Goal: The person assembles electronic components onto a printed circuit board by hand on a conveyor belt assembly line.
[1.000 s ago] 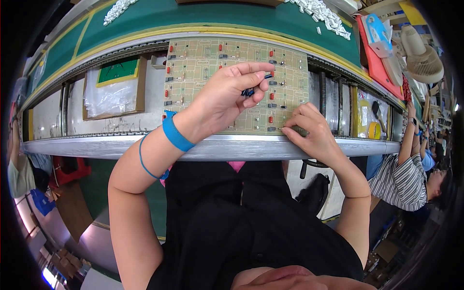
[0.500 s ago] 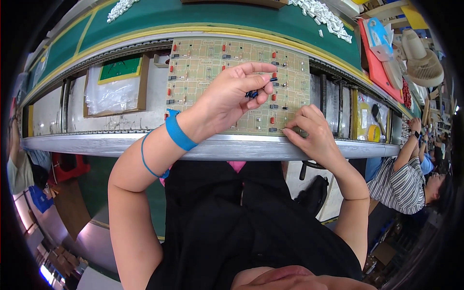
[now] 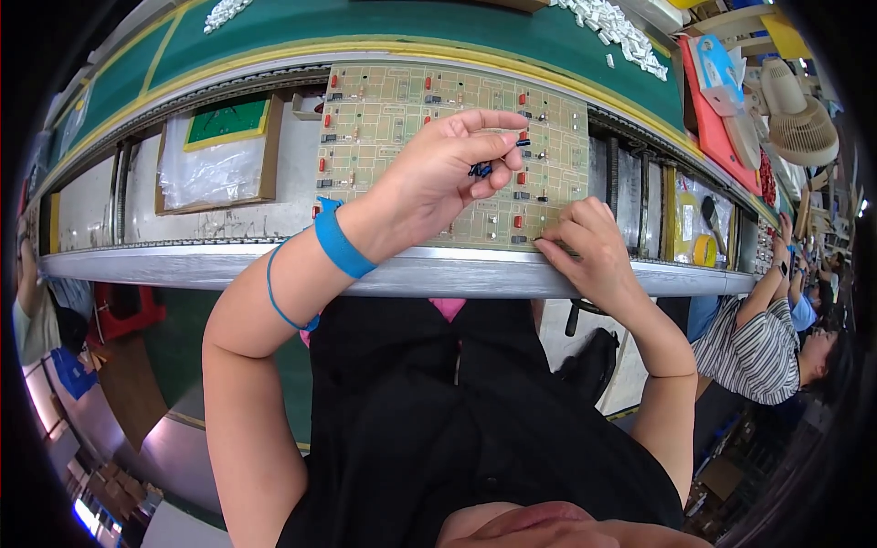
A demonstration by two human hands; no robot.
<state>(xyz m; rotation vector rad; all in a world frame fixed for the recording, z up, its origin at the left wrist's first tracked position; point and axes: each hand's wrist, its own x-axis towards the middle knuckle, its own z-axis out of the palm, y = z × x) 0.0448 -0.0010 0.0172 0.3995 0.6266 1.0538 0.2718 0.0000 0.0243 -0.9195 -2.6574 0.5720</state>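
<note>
My left hand hovers over the middle of a tan circuit board, its fingers closed. Thumb and forefinger pinch one small dark cylindrical capacitor, and several more dark capacitors with wire leads lie within the curled fingers. My right hand is down at the board's near right corner. Its thumb and forefinger press together at the board's surface; whatever tiny part sits between them is mostly hidden. Red block-shaped parts and small dark parts stand in repeated groups across the board. My left wrist and forearm partly cover it.
A metal rail runs along the near side. Left of the board lies a cardboard box with plastic bags and a green panel. White parts are heaped on the green bench beyond. A fan and a co-worker are at right.
Both hands keep nearly the same places and closed fingers. The whole view has shifted slightly, and the pinched capacitor in my left hand shows a little more clearly.
</note>
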